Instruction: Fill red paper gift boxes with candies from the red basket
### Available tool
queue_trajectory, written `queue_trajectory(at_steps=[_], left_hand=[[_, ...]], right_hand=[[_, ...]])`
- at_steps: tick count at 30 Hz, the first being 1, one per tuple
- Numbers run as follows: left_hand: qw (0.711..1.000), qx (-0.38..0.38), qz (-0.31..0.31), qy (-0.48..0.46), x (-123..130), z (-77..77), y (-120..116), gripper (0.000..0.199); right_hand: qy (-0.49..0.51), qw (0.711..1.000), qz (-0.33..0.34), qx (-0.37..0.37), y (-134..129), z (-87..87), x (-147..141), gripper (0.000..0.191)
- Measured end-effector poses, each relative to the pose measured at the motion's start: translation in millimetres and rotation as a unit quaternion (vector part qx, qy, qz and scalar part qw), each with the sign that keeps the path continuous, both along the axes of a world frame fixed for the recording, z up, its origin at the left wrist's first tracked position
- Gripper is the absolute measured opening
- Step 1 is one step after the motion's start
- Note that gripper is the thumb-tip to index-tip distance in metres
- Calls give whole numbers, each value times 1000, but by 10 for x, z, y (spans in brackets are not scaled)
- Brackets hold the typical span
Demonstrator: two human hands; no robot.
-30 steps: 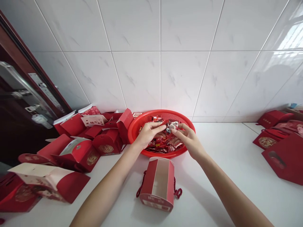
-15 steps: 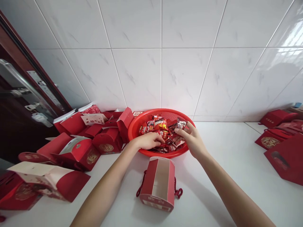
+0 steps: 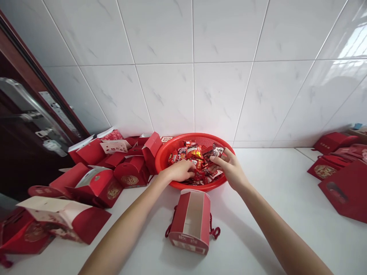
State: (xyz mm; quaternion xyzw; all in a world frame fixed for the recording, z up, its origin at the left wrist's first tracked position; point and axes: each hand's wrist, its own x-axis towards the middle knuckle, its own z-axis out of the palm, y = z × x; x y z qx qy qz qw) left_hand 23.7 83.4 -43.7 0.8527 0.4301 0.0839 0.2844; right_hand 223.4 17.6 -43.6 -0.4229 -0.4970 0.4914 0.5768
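Candy (image 3: 218,150) is pinched by the right hand (image 3: 233,170) at the basket's (image 3: 200,187) right side; the left hand's (image 3: 180,171) fingers dip among sweets (image 3: 195,152), grip unclear. The box (image 3: 191,221) lies nearer the left hand, lengthwise toward the basket.

And here's a dark brown, glossy plastic packet with pale lettering (image 3: 218,151), pinched between thumb and fingers of my right hand (image 3: 220,157), tilted, lettering facing me, over the right side of the round red plastic basket with perforated walls (image 3: 159,160)! That basket sits upright on the white tabletop (image 3: 266,175), loaded with small shiny sweets in red wrappers (image 3: 195,152), a loose jumble at all angles, some splashed with yellow or white print. Down at the near left, my left hand (image 3: 181,170) dips among them, its fingertips partly hidden.
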Motion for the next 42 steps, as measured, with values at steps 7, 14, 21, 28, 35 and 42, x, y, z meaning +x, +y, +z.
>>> queue_trajectory(at_steps=[7,14,21,28,35,42], left_hand=[[992,16,104,-68,-11,19,14,24],[985,-17,150,-83,-5,0,36,28],[978,-3,189,-83,7,-9,50,26],[978,-4,190,-84,21,5,17,23],[980,19,187,-70,4,-22,25,21],[981,77,177,-25,-23,29,101,25]], right_hand=[[29,999,-21,-10,33,7,20,41],[38,999,-20,-16,29,3,17,42],[52,998,-21,-17,35,4,18,41],[53,998,-17,-12,31,7,16,38],[63,998,-19,-5,44,-8,19,38],[118,991,-57,17,67,-18,34,36]])
